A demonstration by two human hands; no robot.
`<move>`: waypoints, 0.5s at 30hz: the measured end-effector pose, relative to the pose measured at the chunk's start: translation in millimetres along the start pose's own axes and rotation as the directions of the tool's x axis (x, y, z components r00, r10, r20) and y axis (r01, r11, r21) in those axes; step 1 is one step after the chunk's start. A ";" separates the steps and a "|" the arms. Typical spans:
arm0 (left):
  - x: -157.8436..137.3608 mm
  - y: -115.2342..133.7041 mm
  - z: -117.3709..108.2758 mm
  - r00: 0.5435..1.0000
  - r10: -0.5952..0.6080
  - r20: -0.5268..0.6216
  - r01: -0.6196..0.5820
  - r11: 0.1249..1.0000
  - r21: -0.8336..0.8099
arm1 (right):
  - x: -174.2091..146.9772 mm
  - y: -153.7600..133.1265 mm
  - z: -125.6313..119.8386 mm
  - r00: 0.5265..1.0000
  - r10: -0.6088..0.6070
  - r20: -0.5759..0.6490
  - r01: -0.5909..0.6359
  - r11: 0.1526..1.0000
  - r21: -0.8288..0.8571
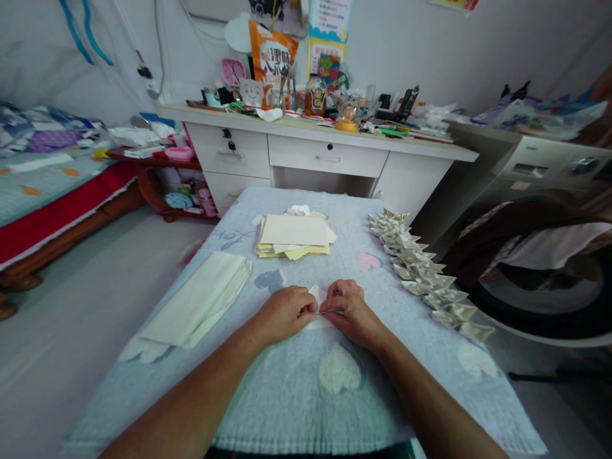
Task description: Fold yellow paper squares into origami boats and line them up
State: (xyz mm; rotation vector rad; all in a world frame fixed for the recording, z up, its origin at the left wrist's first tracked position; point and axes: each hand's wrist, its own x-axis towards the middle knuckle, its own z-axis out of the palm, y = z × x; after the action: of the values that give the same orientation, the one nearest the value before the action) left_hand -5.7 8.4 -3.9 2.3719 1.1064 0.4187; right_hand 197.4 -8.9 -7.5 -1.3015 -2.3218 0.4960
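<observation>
A small pale sheet of folded paper (315,293) lies between my hands at the middle of the cloth-covered table. My left hand (291,311) pinches its left side with curled fingers. On the other side, my right hand (345,308) grips the right edge between thumb and fingers. Parts of the paper are hidden under the fingers. Just beyond my hands sits a stack of cream and yellow paper (296,231). To the left lies a bundle of large folded pale sheets (198,296). Rows of folded paper pieces with pointed ends (415,262) line the table's right side.
A blue patterned cloth (277,398) covers the table. Behind it stands a white desk (329,150) holding a jar (315,95), an orange bag (271,64) and clutter. A washing machine (540,172) with its door open is at right, a bed (62,185) at left.
</observation>
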 end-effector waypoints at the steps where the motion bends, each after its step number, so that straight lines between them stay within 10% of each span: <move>1: -0.3 -0.1 -0.3 1.000 -0.002 -0.003 0.002 1.000 -0.001 | 0.7 -0.4 0.6 1.000 -0.004 0.002 0.004 1.000 0.001; 15: -1.1 0.1 -9.1 0.997 -0.067 0.046 0.062 0.993 0.100 | 0.4 6.1 -8.2 0.978 0.208 0.008 -0.208 0.978 0.029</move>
State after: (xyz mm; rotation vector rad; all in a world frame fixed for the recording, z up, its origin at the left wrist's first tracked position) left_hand -10.6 10.1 3.7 2.4096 1.2026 0.2871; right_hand 205.9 -4.7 -3.6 -1.5390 -2.1849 0.5977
